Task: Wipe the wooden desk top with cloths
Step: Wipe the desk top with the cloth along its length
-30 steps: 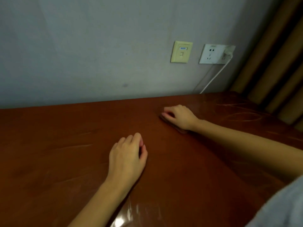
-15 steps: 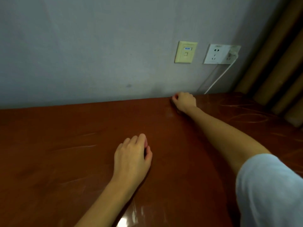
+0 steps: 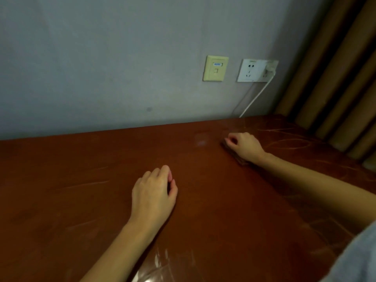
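Note:
The reddish-brown wooden desk top (image 3: pixel 81 190) fills the lower part of the head view and carries faint wipe streaks. My right hand (image 3: pixel 245 146) lies at the far right of the desk, its fingers curled over a dark brown cloth (image 3: pixel 242 160); only the cloth's edges show under the palm. My left hand (image 3: pixel 153 193) rests on the middle of the desk with loosely curled fingers and holds nothing.
A grey wall backs the desk. On it are a yellowish network socket (image 3: pixel 215 68) and a white power outlet (image 3: pixel 256 70) with a white cable (image 3: pixel 255 98) running down behind the desk. Brown curtains (image 3: pixel 335 78) hang at the right.
My right hand has pulled the cloth back from the wall edge toward me and a little to the right. The left hand has stayed in place.

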Tool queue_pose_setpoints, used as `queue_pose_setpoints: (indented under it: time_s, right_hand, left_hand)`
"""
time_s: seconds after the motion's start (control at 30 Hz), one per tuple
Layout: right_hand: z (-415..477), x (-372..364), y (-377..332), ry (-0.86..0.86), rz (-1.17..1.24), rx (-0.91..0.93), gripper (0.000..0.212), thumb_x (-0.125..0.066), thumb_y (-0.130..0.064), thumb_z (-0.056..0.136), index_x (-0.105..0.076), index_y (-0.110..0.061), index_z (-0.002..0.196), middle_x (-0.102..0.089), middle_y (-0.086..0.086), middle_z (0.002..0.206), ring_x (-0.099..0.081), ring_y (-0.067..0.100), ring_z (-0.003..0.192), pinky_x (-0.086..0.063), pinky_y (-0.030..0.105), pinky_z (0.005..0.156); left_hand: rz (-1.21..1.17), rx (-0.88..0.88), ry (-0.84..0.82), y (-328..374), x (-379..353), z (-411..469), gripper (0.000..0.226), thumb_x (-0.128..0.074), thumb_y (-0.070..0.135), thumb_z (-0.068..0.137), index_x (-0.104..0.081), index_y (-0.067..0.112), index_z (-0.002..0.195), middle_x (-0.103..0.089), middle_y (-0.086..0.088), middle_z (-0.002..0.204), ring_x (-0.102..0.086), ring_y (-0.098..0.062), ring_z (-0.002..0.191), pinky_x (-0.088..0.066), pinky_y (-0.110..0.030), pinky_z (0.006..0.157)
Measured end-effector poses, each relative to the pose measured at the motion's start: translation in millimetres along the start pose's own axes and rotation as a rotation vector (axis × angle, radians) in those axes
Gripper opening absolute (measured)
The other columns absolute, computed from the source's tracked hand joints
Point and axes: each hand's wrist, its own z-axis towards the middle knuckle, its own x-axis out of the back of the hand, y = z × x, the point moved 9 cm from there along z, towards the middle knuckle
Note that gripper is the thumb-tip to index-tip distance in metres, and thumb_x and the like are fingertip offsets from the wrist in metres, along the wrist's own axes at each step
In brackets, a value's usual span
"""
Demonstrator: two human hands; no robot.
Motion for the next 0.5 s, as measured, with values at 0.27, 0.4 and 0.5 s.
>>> queue_pose_setpoints:
  time_s: [0.27,0.4,0.5]
  right_hand:
    - [52.2,-10.2,-15.6,0.075,-0.025,-0.2,0.029,-0.044,-0.034,0.094,-0.066,-0.014,0.096,-0.066,0.021,0.103,-0.062,0.041,0.095,-0.047,0.038,0.076]
    - [17.4,-10.5,-64.2,0.029,0.008,-0.05,0.026,-0.045,-0.036,0.095,-0.062,-0.017,0.091,-0.068,0.017,0.096,-0.063,0.038,0.091,-0.044,0.036,0.069]
    - [-36.8,-5.6,-94.3,-0.025,0.042,0.137,0.026,-0.043,-0.038,0.096,-0.056,-0.02,0.081,-0.067,0.009,0.082,-0.063,0.033,0.079,-0.042,0.034,0.064]
  left_hand:
    - [0.009,0.006,-0.02,-0.3,-2.6,0.1,0.011,-0.051,0.029,0.091,-0.044,0.025,0.084,-0.05,0.01,0.073,-0.046,-0.009,0.065,-0.03,-0.022,0.054]
    - [0.009,0.004,-0.02,0.0,-1.9,0.2,0.01,-0.051,0.03,0.092,-0.045,0.026,0.085,-0.051,0.011,0.074,-0.048,-0.01,0.067,-0.033,-0.022,0.055]
    - [0.003,-0.002,-0.015,-0.1,-0.4,-1.2,0.01,-0.053,0.03,0.091,-0.047,0.025,0.085,-0.051,0.01,0.073,-0.049,-0.011,0.067,-0.034,-0.024,0.055]
